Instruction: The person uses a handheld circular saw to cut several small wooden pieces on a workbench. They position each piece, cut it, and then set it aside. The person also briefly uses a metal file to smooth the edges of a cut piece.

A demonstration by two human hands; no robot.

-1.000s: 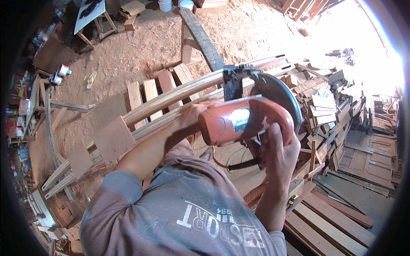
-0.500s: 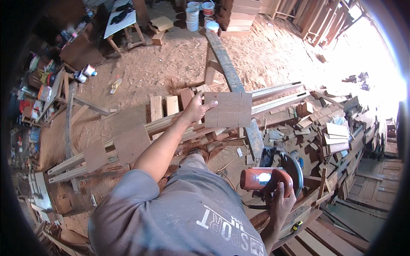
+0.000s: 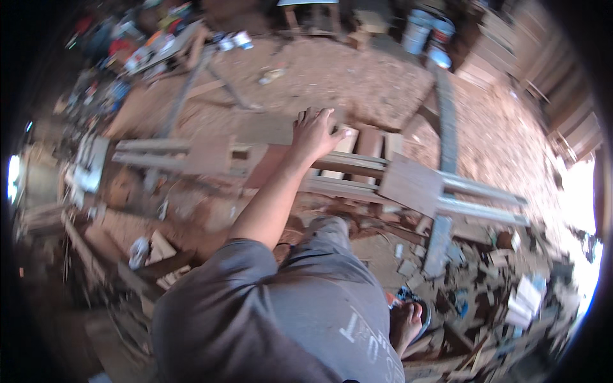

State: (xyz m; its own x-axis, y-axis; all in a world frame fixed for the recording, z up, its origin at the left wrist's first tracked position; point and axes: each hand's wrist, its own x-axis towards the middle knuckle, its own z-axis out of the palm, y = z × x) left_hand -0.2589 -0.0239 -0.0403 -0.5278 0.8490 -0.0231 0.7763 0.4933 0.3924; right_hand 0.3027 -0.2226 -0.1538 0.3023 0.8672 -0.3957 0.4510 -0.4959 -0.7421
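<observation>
While gripping a saw (image 3: 390, 299) in right hand (image 3: 405, 324), holding left hand (image 3: 311, 136) with spread, empty fingers over rails (image 3: 483, 189) already bearing three boards (image 3: 412, 185).

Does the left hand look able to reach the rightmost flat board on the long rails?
Probably yes: the left hand looks open and empty, with nothing visible blocking its way to that board.

Free passage lies above the rails (image 3: 482, 187), right of the left hand (image 3: 317, 134), between the middle panel (image 3: 265, 167) and the right panel (image 3: 412, 185). Obstacles: both panels bridging the rails; scrap wood (image 3: 526, 300) crowding the lower right.
</observation>
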